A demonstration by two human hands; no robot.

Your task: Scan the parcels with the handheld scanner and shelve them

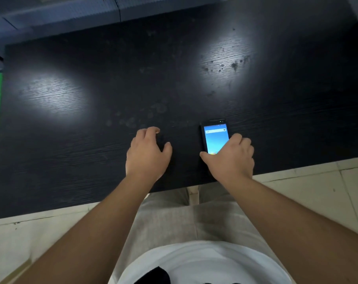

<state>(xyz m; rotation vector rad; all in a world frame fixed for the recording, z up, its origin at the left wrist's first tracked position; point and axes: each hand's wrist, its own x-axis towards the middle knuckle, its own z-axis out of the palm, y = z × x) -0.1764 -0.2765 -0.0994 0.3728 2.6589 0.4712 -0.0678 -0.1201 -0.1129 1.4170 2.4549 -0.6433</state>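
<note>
Head view: looking down at my two hands over a desk.
Table (75, 124): black wood-grain top, two bright light patches, smudges and specks on the surface.
Floor (309, 193): pale tiles below the near table edge.
Left hand (146, 153): palm down on the bare tabletop, fingers loosely curled, holding nothing, well left of the scanner.
Right hand (232, 158): over the near end of the scanner, thumb on its left edge, fingers curled round its right edge, gripping it.
Handheld scanner (215, 136): lying flat near the front table edge, screen up and lit blue, far end clear of my hand.
</note>
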